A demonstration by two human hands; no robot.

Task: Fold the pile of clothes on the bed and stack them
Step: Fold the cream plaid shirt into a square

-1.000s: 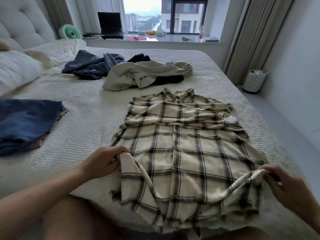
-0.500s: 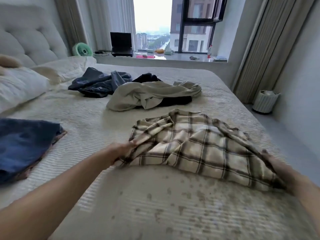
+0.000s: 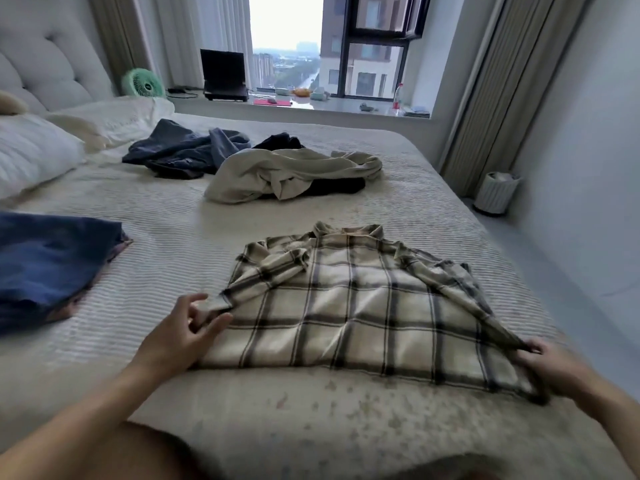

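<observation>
plaid shirt folded, near bed's right edge | left hand relaxed, fingers loose at its corner | right hand pinching hem | light, limp cloth; likely best lifted by folded edges

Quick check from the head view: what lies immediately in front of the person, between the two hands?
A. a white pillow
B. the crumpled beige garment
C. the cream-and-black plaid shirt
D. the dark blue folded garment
C: the plaid shirt lies flat on the bed with the left hand at its left edge and the right hand gripping its right corner.
</observation>
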